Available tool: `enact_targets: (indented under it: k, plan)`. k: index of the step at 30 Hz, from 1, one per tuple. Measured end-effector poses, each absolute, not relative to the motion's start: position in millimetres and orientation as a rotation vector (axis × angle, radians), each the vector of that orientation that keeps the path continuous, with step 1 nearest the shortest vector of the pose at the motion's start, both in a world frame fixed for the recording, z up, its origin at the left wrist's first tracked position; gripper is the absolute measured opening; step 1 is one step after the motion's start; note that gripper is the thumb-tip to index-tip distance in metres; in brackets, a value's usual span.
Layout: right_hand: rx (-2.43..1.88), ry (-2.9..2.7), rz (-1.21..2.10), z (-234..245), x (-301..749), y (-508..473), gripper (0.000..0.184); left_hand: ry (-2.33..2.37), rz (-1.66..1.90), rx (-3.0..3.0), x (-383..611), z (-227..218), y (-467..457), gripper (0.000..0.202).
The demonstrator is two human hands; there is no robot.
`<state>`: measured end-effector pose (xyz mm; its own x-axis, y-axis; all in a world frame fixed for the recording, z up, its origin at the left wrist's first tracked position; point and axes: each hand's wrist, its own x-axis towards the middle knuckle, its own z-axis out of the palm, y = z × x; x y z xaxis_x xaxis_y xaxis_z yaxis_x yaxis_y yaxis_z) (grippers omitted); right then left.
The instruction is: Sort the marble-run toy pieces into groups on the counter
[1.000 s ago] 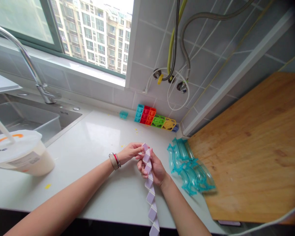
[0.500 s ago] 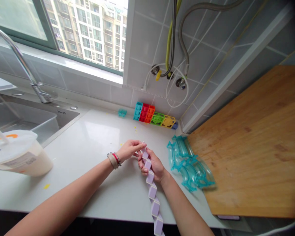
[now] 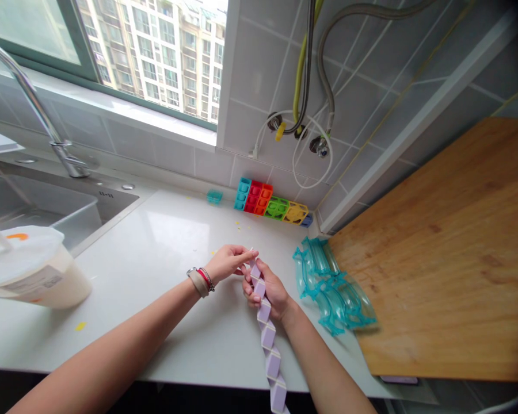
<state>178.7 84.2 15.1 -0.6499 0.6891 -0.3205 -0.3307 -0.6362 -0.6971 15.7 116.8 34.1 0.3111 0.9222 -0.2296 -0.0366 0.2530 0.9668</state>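
A lilac and white snake puzzle made of linked wedge blocks hangs in a zigzag strip toward me, its lower end running out of view at the bottom. Around its upper part my right hand is closed, with the fingers wrapped over the blocks. My left hand pinches the top end between thumb and fingers, and some of those fingertips are hidden behind the blocks. On the left wrist are a watch-like band and a red bracelet. Both hands are held over the white countertop.
Coloured plastic pop-it blocks line the wall, near a small teal piece. Clear teal curved track pieces lie at right, beside a wooden board. A drink cup and sink are at left. Hoses hang above.
Both hands keep nearly the same grip and place on the snake puzzle. The view has shifted very slightly.
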Motion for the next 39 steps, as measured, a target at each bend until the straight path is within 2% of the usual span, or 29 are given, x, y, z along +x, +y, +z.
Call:
enact_targets:
  k: [4, 10, 17, 39]
  plan:
    - [-0.829, -0.933, 2.130, 13.8, 175.4, 80.9, 0.051, 1.025, 0.839, 0.994, 17.3, 33.6, 115.1, 0.056]
    - [-0.850, -0.974, 2.061, 12.1, 174.1, 81.1, 0.054, 1.009, 0.812, 0.900, 16.5, 28.4, 117.0, 0.054]
    - [-0.800, -0.853, 2.157, 16.1, 173.2, 81.3, 0.063, 0.967, 0.814, 0.879, 18.4, 22.9, 118.9, 0.052]
    - [-0.794, -0.897, 2.194, 13.4, 175.6, 82.2, 0.061, 0.962, 0.712, 0.852, 14.6, 27.3, 118.2, 0.055]
